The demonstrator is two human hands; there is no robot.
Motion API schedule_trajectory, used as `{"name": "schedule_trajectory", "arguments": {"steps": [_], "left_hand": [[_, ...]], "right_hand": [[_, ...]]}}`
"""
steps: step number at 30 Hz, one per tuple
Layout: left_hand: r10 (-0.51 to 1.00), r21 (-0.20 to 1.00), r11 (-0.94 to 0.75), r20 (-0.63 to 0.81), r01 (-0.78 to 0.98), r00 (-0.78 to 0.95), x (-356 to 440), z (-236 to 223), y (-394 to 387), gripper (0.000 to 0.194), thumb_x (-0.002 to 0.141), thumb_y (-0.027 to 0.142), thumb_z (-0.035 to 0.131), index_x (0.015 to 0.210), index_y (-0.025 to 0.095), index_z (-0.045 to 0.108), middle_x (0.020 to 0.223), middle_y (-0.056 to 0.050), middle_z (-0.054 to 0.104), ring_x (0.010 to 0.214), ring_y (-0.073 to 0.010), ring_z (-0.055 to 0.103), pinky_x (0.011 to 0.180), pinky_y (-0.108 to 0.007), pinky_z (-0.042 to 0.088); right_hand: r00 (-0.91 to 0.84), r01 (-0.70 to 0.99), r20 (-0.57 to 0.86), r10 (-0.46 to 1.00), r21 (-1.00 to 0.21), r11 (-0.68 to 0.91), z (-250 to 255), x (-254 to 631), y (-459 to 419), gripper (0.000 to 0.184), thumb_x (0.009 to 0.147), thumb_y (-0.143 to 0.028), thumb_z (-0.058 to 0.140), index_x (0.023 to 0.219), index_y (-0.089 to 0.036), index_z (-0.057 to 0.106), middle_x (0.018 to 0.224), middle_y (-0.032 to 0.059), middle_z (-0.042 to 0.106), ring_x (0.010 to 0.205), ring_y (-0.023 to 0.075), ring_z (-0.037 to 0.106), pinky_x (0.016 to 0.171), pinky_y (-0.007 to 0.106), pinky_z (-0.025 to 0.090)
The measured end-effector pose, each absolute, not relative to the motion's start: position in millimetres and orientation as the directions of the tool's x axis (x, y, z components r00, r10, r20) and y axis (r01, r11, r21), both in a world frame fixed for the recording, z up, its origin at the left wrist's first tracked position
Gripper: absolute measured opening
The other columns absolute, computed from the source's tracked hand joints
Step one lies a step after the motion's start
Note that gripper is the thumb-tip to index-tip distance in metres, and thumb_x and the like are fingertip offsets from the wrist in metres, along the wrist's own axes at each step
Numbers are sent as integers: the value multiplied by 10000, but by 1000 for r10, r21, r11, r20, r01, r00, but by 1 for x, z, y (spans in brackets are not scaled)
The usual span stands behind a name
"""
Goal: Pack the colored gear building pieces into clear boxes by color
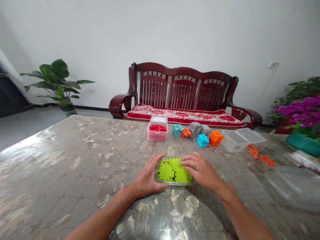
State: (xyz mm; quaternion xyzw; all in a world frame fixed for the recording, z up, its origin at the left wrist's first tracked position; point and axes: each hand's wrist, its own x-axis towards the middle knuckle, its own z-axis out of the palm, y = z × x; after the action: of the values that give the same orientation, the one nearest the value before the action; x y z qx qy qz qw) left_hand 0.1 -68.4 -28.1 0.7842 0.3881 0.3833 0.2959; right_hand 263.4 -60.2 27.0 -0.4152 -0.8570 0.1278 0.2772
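Observation:
In front of me on the table stands a clear plastic container (175, 183) with bright green gear-edged building pieces (165, 171) in it. My left hand (149, 175) wraps round its left side, thumb along the near wall and fingers at the far corner. Over the right part of the container, my right hand (202, 169) is bent, with its fingertips on the green pieces. The undersides of those fingers are hidden, so their exact hold on a piece is hard to see.
Beyond the container are a box of red pieces (158, 127), assembled blue (202, 140), orange (216, 138) and grey (195, 129) balls, and an open clear box (234, 141). Orange linked pieces (267, 160) and transparent lids (296, 186) lie right. A wooden bench (185, 88) stands behind.

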Motion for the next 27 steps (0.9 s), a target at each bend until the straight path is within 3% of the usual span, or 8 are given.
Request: {"name": "schedule_trajectory", "arguments": {"steps": [8, 14, 18, 22, 27], "left_hand": [[846, 813, -487, 347, 321, 404, -2, -34, -66, 1070, 602, 348, 897, 1508, 225, 340, 1502, -138, 413, 1388, -352, 413, 1191, -517, 314], [887, 911, -360, 268, 200, 376, -3, -38, -64, 1201, 560, 530, 924, 1544, 218, 309, 1528, -157, 409, 1388, -379, 422, 1188, -532, 314], [905, 940, -304, 235, 153, 355, -3, -40, -62, 1278, 502, 555, 942, 1551, 185, 312, 1525, -190, 430, 1387, -395, 431, 1195, -529, 299], [904, 954, -270, 206, 128, 376, -1, -39, -61, 1269, 480, 508, 965, 1540, 204, 337, 1472, -204, 510, 1367, -391, 473, 1184, -538, 310], [904, 971, -238, 212, 25, 372, 1, -38, -58, 1362, 452, 558, 959, 1556, 162, 268, 1520, -262, 437, 1443, -395, 383, 1212, -541, 254]], "right_hand": [[-48, 591, 400, 915, -727, 349, 2, 273, -45, 297, 857, -363, 547, 982, -226, 779, 1037, 88, 773, 976, 251, 700, 859, 377, 542], [179, 378, 149, 973, -923, 72, -29, 281, -27, 570, 736, -558, 589, 1129, -170, 729, 1083, 129, 772, 913, 288, 723, 848, 408, 559], [186, 372, 63, 981, -928, -10, -49, 285, -19, 596, 677, -583, 597, 1080, -171, 745, 1045, 132, 782, 997, 326, 714, 873, 414, 549], [185, 463, 117, 976, -886, 19, -60, 288, -13, 547, 659, -588, 577, 1015, -224, 776, 1020, 98, 790, 1005, 339, 711, 888, 429, 535], [208, 447, 160, 965, -893, 52, -56, 282, -17, 536, 673, -570, 571, 1003, -207, 785, 960, 95, 796, 923, 334, 724, 813, 431, 555]]}}
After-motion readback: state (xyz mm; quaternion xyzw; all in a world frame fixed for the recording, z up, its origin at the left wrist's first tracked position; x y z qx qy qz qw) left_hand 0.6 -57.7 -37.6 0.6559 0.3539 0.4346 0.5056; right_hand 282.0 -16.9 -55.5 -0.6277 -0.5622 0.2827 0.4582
